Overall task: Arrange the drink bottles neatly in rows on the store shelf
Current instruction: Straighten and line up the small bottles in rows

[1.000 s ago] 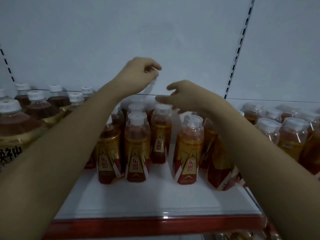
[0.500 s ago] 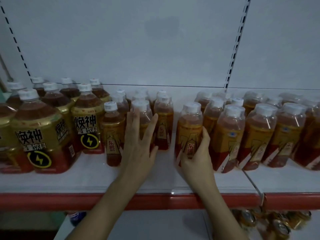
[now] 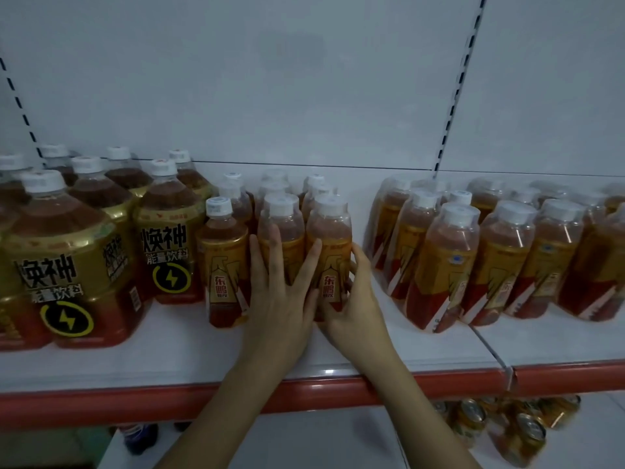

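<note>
Left hand (image 3: 280,299) pressing flat on middle bottle (image 3: 281,238); right hand (image 3: 351,299) wrapping end bottle (image 3: 329,252). Centre rows forming; leaning right bottles (image 3: 446,265) awaiting straightening.

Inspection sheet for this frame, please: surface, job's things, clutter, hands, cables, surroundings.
Surface: white shelf with red front edge.
Job's things: small bottles in three rows mid-shelf; large bottles to the left; more small bottles to the right across a gap, some leaning.
Clutter: nothing seen.
Hands: left hand spread flat on the middle front bottle; right hand curled round the right front bottle.
Cables: nothing seen.
Surroundings: white back panel; cans on the shelf below.
</note>
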Available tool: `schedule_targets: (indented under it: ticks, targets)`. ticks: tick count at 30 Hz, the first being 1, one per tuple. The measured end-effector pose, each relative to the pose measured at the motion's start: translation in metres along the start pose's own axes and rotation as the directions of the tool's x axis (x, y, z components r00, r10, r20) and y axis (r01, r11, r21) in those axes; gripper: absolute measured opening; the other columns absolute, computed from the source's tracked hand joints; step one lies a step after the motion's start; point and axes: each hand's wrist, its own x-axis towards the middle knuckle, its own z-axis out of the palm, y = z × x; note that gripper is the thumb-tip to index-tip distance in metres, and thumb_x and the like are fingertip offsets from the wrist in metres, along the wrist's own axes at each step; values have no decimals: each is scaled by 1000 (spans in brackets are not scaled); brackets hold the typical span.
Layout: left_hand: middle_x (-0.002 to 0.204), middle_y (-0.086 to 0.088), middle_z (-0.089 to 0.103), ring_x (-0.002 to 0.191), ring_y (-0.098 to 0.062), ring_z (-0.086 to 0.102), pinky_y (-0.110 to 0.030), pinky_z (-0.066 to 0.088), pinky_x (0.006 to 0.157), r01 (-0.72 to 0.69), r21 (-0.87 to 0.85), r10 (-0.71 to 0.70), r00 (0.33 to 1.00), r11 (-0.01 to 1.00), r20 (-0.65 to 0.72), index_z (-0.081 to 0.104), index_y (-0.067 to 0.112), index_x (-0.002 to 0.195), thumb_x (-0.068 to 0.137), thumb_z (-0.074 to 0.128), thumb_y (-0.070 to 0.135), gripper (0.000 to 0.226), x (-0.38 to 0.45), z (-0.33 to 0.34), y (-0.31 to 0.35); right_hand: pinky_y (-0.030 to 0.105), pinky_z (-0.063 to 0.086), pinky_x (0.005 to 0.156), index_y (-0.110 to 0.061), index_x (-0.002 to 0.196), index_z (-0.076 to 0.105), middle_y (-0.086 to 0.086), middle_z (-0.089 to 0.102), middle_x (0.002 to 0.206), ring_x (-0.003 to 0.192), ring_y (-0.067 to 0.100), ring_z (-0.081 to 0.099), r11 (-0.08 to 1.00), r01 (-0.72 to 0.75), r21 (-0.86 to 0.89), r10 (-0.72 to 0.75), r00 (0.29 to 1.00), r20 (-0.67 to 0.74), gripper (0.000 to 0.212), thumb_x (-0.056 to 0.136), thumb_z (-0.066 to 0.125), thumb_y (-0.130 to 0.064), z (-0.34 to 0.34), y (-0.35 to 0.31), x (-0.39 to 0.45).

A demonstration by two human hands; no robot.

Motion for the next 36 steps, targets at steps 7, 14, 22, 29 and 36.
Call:
schedule_targets:
  ticks: [7, 14, 22, 29, 36]
  targets:
    - [164, -17, 6, 153, -34, 1, -45, 6, 125, -59, -181, 37, 992, 982, -122, 26, 20, 154, 95, 56, 26, 66, 1, -10, 2, 24, 43, 109, -25, 142, 41, -14, 50, 137, 131, 5, 48, 991, 92, -100, -124, 914, -387, 54, 97, 61, -5, -21, -12, -33]
    - [154, -7, 32, 148, -24, 29, -30, 35, 115, -226, -510, 148, 971, 830, -190, 41, 15, 142, 93, 55, 5, 52, 1, -11, 49, 33, 40, 111, -18, 147, 33, -3, 38, 142, 135, 18, 41, 964, -135, -230, -41, 778, -627, 69, 90, 67, -3, -80, 19, -33]
    - [150, 3, 36, 133, -6, 37, -20, 33, 108, 140, -627, -87, 990, 766, 115, 25, 21, 154, 99, 51, 6, 63, 67, 31, 118, 28, 32, 112, -10, 156, 26, 9, 37, 152, 140, 21, 35, 930, -211, -301, 61, 896, -440, 82, 90, 74, -14, -101, 35, -26]
    - [152, 8, 37, 139, -15, 42, -47, 40, 113, 265, -737, -134, 963, 622, 234, 19, 38, 153, 101, 51, 14, 65, 101, 64, 128, 36, 48, 104, -13, 155, 29, 7, 54, 141, 131, 24, 53, 945, -146, -294, 43, 943, -330, 74, 93, 69, -19, -116, 42, -31]
    - [146, -5, 49, 132, -16, 49, -45, 45, 108, 283, -675, -115, 952, 681, 283, 22, 45, 152, 99, 46, 2, 72, 107, 59, 127, 28, 42, 108, -23, 154, 28, -4, 49, 147, 135, 17, 48, 952, -159, -261, 130, 984, -123, 67, 98, 64, -25, -151, 37, -28]
